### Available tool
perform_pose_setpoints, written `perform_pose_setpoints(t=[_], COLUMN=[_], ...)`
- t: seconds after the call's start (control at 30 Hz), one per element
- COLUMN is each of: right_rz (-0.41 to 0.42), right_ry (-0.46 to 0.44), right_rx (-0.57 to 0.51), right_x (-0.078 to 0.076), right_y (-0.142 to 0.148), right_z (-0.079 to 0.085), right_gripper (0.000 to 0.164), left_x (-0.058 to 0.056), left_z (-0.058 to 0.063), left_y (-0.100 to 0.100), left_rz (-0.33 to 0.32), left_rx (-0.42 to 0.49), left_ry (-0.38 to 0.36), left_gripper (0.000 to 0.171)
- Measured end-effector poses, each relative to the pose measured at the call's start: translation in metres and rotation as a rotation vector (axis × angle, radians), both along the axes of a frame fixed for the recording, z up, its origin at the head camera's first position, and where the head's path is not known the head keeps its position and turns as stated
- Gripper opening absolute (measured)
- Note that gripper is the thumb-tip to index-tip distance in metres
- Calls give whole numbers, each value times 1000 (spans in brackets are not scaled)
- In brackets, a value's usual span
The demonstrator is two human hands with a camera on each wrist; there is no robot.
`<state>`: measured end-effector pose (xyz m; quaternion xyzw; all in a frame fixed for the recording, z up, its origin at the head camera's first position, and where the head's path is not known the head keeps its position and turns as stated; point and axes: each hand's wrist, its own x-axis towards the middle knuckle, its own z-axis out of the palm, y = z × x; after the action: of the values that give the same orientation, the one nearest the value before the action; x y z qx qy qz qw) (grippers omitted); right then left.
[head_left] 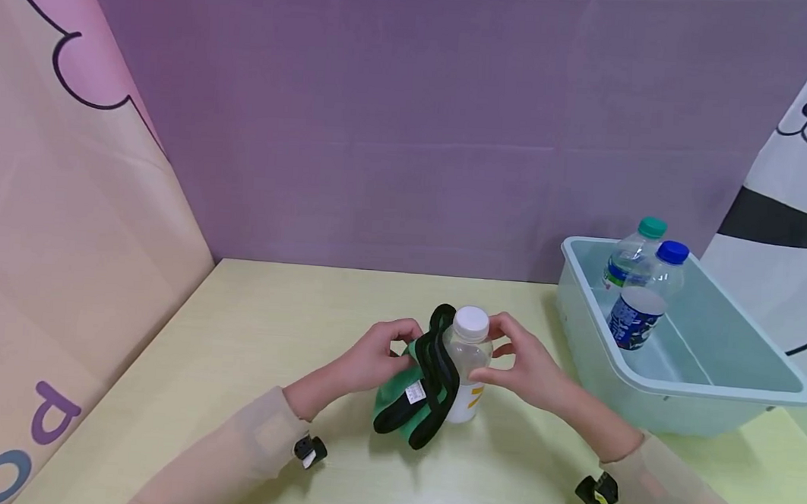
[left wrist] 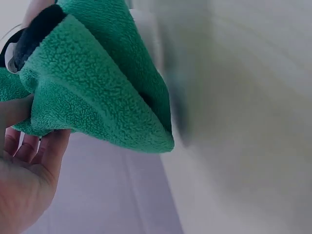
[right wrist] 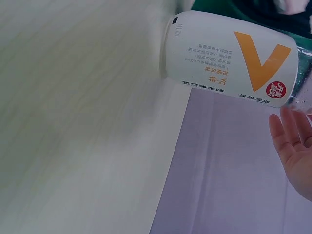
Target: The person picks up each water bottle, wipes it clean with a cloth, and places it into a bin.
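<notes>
My left hand (head_left: 379,357) grips a folded green towel (head_left: 396,389) with thick black edging and a small white label. In the left wrist view the fleecy towel (left wrist: 97,87) hangs from the thumb and fingers. Against the towel's right side stands a clear plastic bottle (head_left: 466,354) with a white cap and a white label; its base is at or close to the tabletop. My right hand (head_left: 527,369) has its thumb and fingers curved round the bottle's upper part. A large orange V shows on the bottle's label (right wrist: 214,58) in the right wrist view, where the cap is out of frame.
A light blue plastic tub (head_left: 711,391) stands on the table (head_left: 270,313) at the right. Inside lean a bottle with a green cap (head_left: 652,227) and one with a blue cap (head_left: 673,252). A purple cloth backdrop (head_left: 382,129) rises behind the table.
</notes>
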<state>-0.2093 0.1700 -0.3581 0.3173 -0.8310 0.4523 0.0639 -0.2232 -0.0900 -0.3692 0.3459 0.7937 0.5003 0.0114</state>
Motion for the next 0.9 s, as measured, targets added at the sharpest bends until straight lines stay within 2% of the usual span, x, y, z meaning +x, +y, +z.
perform_pose_setpoints(t=[0.3, 0.5, 0.7, 0.9], right_rz=[5, 0, -1, 1], right_ry=[-3, -3, 24, -2], right_rx=[0, -6, -3, -7], right_x=[0, 0, 0, 1], right_y=[1, 1, 0, -1], right_z=[0, 1, 3, 2], right_gripper=[55, 54, 55, 54], left_x=[2, 2, 1, -2], left_z=[27, 35, 30, 8], left_y=[4, 7, 6, 2], left_rz=[14, 7, 13, -10], left_rx=[95, 109, 86, 15], left_ry=[-9, -8, -28, -21], left_gripper=[16, 11, 12, 18])
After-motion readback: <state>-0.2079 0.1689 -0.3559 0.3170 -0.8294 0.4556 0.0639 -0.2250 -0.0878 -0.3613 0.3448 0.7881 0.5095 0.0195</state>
